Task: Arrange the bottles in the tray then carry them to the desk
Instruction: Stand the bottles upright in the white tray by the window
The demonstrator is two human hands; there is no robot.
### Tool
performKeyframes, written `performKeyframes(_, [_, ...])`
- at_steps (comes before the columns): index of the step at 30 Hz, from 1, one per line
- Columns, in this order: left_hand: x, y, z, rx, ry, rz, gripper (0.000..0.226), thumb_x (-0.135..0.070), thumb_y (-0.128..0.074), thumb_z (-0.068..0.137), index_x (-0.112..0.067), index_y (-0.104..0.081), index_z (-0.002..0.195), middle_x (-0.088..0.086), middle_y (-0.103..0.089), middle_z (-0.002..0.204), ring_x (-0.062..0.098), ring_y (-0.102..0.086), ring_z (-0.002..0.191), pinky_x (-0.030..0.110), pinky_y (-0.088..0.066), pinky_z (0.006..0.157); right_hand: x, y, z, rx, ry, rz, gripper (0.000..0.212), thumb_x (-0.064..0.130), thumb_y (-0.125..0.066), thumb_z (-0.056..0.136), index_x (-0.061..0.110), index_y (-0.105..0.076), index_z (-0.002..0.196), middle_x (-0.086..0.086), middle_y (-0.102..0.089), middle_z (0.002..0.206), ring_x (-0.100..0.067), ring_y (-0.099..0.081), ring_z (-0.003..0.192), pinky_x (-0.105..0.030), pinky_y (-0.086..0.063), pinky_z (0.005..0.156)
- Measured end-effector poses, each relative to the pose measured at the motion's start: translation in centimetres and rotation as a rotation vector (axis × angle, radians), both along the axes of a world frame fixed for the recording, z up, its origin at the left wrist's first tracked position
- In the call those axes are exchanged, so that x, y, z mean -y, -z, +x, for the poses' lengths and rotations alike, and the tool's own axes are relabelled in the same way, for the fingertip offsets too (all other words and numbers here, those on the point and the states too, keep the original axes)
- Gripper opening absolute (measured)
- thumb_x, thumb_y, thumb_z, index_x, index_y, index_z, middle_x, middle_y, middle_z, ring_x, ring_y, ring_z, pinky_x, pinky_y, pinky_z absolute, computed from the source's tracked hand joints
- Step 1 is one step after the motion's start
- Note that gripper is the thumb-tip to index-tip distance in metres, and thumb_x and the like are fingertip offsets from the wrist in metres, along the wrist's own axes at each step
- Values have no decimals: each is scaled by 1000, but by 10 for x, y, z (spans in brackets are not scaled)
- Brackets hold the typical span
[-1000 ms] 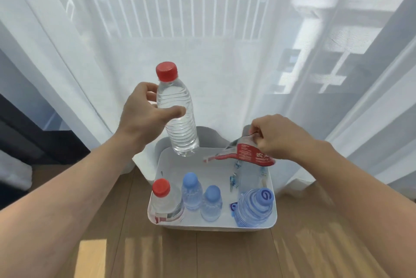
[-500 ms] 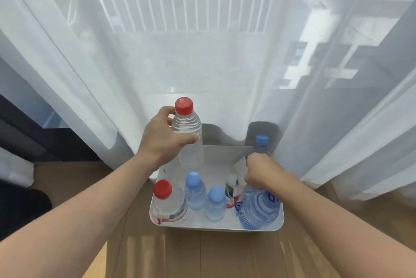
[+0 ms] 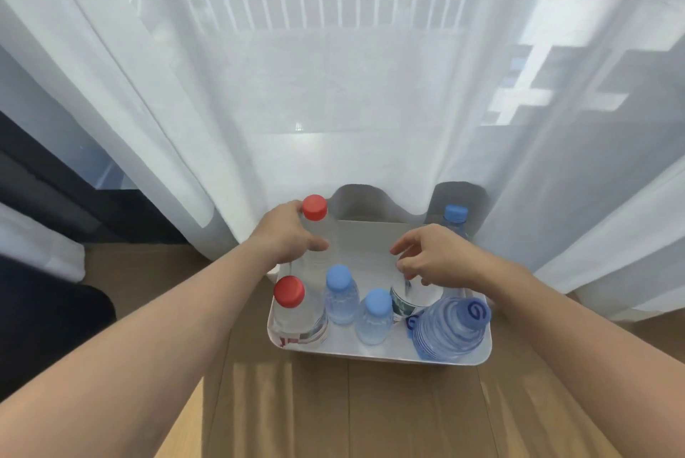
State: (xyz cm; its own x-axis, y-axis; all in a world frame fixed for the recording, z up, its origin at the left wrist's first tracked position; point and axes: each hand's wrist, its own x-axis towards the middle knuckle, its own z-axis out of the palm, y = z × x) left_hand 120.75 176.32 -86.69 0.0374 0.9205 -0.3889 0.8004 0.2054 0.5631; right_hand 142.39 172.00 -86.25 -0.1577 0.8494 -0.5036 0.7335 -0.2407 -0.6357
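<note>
White sheer curtain (image 3: 333,86) fills the back of the room, hanging down to the wooden floor (image 3: 370,413), and the white tray (image 3: 378,355) sits on that floor right against the hem. Inside it, near edge first: a big ribbed blue bottle (image 3: 450,327) on the right, a red-capped bottle (image 3: 294,313) on the left, two small blue-capped bottles (image 3: 343,296) between them. Another blue-capped bottle (image 3: 456,218) stands at the far right corner, half behind the curtain; I cannot tell whether it is inside the rim.

The left hand (image 3: 283,237) is clamped round a second red-capped bottle (image 3: 315,231), upright at the tray's far left. The right hand (image 3: 433,259) is spread, fingers curled and apart, over a labelled bottle (image 3: 404,296) in the middle, touching or just about to; hard to say.

To do this well, I'd say set the held bottle flat behind its red-capped twin before letting go, and steady the labelled one so nothing tips into the small bottles.

Half a second back that left-hand bottle was higher and nearer the middle; now it is down at the corner. The right hand has left the far blue-capped bottle and come inward.
</note>
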Motion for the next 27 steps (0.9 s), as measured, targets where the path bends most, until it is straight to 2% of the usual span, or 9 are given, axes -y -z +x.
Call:
performKeyframes(3, [6,-28,-4,-63,29,-147,45,-43,-69,76,-9,-56,102,8,-62,102,23,-61,85,33,-54,71,-1,-1,-2,1,-13,7,30,8,-55,82,9,-64,111,-11,-72,93,-16,-67,76,-28,-56,68])
performKeyframes(6, [23,-57,-11,-224,241,-379,74,-76,-61,57,-13,-60,97,0,-66,85,18,-70,70,29,-59,53,-2,-2,-4,-2,-28,23,29,9,-55,83,7,-64,111,-13,-72,94,-17,-67,75,-32,-56,71])
performKeyframes(10, [58,-57,-7,-508,674,-114,37,-40,-71,67,-19,-64,96,0,-71,91,20,-67,79,33,-58,69,2,-7,-12,-13,-52,22,30,7,-55,84,5,-62,113,-17,-71,97,-20,-65,78,-38,-57,75])
performKeyframes(13, [58,-74,-14,-531,696,66,31,-26,-63,73,-24,-68,103,-8,-67,89,15,-62,87,28,-52,78,8,-19,-23,-135,-82,67,29,8,-61,84,6,-63,113,-14,-71,101,-18,-65,84,-30,-56,75])
performKeyframes(16, [46,-113,-22,-365,568,215,31,-34,-66,66,-27,-69,96,-11,-67,80,10,-61,76,27,-54,71,15,-38,-39,-351,-180,102,52,18,-79,71,20,-60,119,3,-68,112,-4,-63,102,-9,-51,79])
performKeyframes(18, [42,-138,-19,-188,505,378,28,-37,-68,61,-29,-68,88,-12,-68,76,5,-62,72,16,-52,62,17,-53,-52,-490,-192,150,64,27,-85,63,30,-57,121,12,-66,116,3,-61,105,-10,-50,83])
performKeyframes(21, [37,-160,-8,72,393,531,31,-32,-76,61,-28,-67,91,-13,-67,74,-5,-61,68,5,-46,57,12,-74,-61,-714,-31,294,58,30,-82,66,32,-59,119,1,-69,113,-10,-68,97,-25,-57,79])
performKeyframes(24, [36,-159,-3,351,257,498,44,-29,-79,68,-24,-63,109,-8,-71,83,0,-66,69,12,-53,64,9,-88,-51,-723,42,458,40,29,-75,73,38,-62,109,-2,-71,107,-16,-71,90,-29,-60,72])
performKeyframes(27, [31,-143,-5,527,86,409,24,-25,-62,86,-19,-65,109,-5,-71,96,5,-68,78,18,-57,65,8,-91,-29,-741,205,506,23,21,-70,80,34,-65,98,-5,-74,99,-18,-71,84,-31,-59,67])
